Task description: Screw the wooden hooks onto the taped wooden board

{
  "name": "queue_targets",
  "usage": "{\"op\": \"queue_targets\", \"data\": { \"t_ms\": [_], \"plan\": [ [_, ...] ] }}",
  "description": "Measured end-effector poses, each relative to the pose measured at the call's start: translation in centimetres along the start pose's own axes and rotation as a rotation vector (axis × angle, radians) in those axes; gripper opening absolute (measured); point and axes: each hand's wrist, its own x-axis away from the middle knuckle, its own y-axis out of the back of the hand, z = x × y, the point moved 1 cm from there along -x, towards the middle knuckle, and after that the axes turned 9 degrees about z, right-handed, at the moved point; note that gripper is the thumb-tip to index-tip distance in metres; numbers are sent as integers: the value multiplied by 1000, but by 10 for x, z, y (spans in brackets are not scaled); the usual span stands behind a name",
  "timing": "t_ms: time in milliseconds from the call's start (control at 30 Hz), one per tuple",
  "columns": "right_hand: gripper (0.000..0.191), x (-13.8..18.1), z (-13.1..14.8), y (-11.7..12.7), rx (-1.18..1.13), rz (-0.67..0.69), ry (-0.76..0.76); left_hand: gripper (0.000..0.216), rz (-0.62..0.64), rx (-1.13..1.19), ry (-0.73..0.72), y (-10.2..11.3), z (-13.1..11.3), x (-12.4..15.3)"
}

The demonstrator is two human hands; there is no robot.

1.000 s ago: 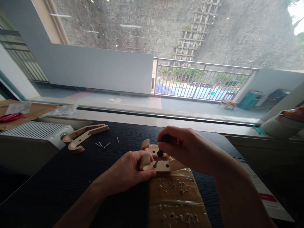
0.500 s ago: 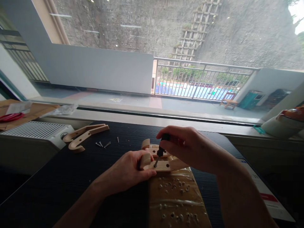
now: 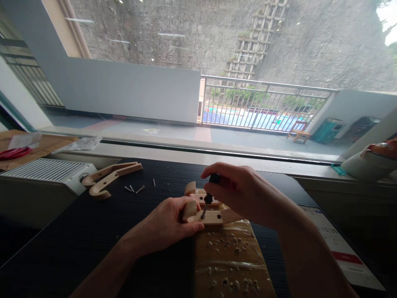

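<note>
My left hand (image 3: 169, 223) grips a pale wooden hook piece (image 3: 211, 216) and holds it down on the far end of a taped cardboard block (image 3: 231, 260) full of small holes. My right hand (image 3: 245, 192) is closed round the black handle of a short screwdriver (image 3: 208, 198). Its tip stands on a screw in the wooden piece. Another wooden hook piece (image 3: 198, 192) lies just behind, partly hidden by my right hand.
Two more wooden hooks (image 3: 108, 177) lie at the left of the black table (image 3: 77, 231), with several loose screws (image 3: 136, 188) beside them. A white radiator (image 3: 40, 171) stands at the left edge. A printed paper (image 3: 341, 248) lies at right, a window sill behind.
My right hand has lifted and turned slightly on the screwdriver handle. The left hand and the wooden piece have stayed put.
</note>
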Motion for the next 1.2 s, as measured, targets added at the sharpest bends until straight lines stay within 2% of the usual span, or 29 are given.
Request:
{"op": "queue_targets", "data": {
  "t_ms": [133, 333, 433, 633, 700, 867, 967, 1200],
  "plan": [
    [14, 2, 7, -1, -14, 60, 75, 21, 18, -4, 11, 0, 2, 0],
    [22, -5, -11, -1, 80, -60, -81, 20, -37, -6, -8, 0, -2, 1],
    [23, -6, -14, 0, 101, -75, -86, 21, -41, 2, -7, 0, -3, 1],
    [14, 3, 4, 2, -17, 91, 66, 21, -2, -10, 8, 0, 1, 0],
    [13, 3, 4, 2, -37, 107, 75, 22, 3, -11, 10, 1, 2, 0],
    [23, -4, -12, 0, 51, -13, -53, 21, 4, -8, 0, 0, 2, 1],
    [24, -5, -15, 0, 94, -40, -70, 22, 4, -1, -1, -1, 2, 0],
    [13, 4, 3, 3, -22, 114, 52, 22, 14, -5, 9, 0, 2, 0]
  ]
}}
